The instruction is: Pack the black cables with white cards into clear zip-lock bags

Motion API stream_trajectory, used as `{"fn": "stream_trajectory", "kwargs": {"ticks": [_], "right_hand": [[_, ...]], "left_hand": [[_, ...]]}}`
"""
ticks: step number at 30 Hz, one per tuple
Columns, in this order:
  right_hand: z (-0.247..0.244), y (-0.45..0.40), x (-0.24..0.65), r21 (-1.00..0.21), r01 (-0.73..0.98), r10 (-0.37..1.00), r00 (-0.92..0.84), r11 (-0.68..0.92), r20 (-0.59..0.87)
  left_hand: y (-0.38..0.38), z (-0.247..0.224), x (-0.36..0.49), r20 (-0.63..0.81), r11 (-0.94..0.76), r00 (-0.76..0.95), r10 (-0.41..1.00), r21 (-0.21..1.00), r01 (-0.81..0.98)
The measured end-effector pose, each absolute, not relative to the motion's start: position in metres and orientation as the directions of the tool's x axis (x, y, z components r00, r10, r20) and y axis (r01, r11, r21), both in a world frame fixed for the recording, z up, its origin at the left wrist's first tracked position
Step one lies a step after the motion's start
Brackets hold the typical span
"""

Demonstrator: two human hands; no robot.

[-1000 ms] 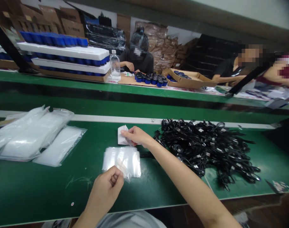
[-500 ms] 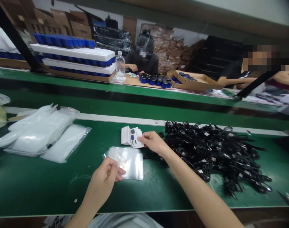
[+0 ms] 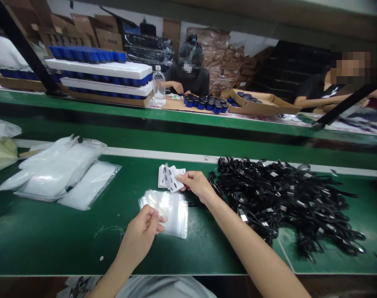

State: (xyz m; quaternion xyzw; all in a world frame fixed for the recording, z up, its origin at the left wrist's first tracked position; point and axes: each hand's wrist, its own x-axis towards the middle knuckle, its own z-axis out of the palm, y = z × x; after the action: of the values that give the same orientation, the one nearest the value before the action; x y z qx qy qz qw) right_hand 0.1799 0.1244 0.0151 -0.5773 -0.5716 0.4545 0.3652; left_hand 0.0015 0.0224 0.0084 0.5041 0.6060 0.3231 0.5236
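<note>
Near the middle of the green bench lies a stack of clear plastic bags [image 3: 177, 217]. My left hand [image 3: 146, 229] is at the stack's left edge, thumb and fingers pinched on a clear bag [image 3: 154, 200] from the top. Just beyond, my right hand [image 3: 196, 184] grips a printed card [image 3: 175, 182] by its right edge, between thumb and fingers. The card is tilted up from a small stack of white cards [image 3: 161, 176] behind it. Whether more than one card is in the fingers I cannot tell.
A wide heap of black cables [image 3: 275, 207] spreads to the right. Filled plastic packs [image 3: 61, 169] lie at the left. Across a raised green ledge [image 3: 129, 111] stand trays of blue parts [image 3: 104, 78], a clear bottle [image 3: 159, 87] and an open carton [image 3: 263, 103]. Two people work there.
My right hand has tilted the printed card up and shifted slightly left. My left hand has moved a little right over the bags. The whole view has shifted slightly.
</note>
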Motion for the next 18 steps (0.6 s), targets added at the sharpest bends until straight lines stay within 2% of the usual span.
{"fn": "stream_trajectory", "kwargs": {"ticks": [4,9,11,13,15,18], "right_hand": [[0.018,0.126,0.183,-0.935,0.354,1.000,0.000,-0.029,-0.031],[0.045,0.083,0.190,-0.884,0.448,0.983,0.057,0.132,0.175],[0.053,0.053,0.186,-0.840,0.502,0.971,-0.001,0.207,0.239],[0.053,0.027,0.179,-0.694,0.618,0.925,-0.181,0.370,0.333],[0.046,0.010,0.169,-0.614,0.648,0.890,-0.281,0.451,0.358],[0.035,0.000,0.155,-0.646,0.617,0.892,-0.269,0.450,0.364]], "left_hand": [[0.023,0.007,0.002,-0.318,0.297,0.054,0.947,0.925,0.238],[0.026,0.013,-0.001,-0.282,0.286,-0.051,0.958,0.947,0.147],[0.028,0.017,-0.002,-0.256,0.270,-0.116,0.960,0.955,0.121],[0.029,0.020,-0.002,-0.220,0.243,-0.169,0.961,0.961,0.129],[0.028,0.021,0.000,-0.163,0.203,-0.216,0.963,0.963,0.179],[0.025,0.022,0.004,-0.042,0.139,-0.306,0.951,0.942,0.304]]}}
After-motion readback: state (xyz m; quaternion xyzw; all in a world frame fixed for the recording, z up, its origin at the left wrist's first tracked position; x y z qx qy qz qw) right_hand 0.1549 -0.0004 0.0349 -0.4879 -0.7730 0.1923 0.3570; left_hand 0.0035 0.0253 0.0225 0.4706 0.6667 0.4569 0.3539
